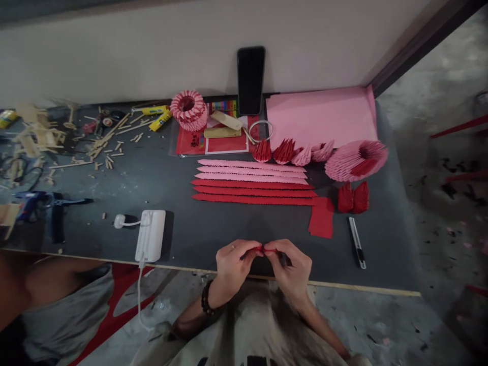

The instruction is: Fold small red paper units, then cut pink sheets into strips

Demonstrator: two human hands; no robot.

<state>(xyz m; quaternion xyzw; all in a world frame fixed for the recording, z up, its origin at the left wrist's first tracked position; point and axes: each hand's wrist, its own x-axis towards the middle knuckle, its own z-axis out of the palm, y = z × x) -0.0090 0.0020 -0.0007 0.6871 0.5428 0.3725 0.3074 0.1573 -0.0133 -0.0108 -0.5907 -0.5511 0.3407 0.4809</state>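
My left hand (237, 262) and my right hand (288, 264) meet at the table's front edge. Between the fingertips of both is a small piece of red paper (264, 249), mostly covered by my fingers. Ahead of them lie rows of folded red paper pieces (253, 194) and pink paper pieces (251, 170), lined up side by side. A small stack of red paper (321, 218) sits to the right of the rows. Farther right are two red folded bundles (353, 197) and a retractable cutter knife (357, 243).
A white power bank (151, 235) with a cable lies left. A phone (250, 81) leans on the wall behind pink paper sheets (324, 114), a pink folded-paper ring (356, 160) and a red-and-pink one (188, 111). Wood sticks (110, 137) and a glue gun (49, 201) lie far left, near another person's arm.
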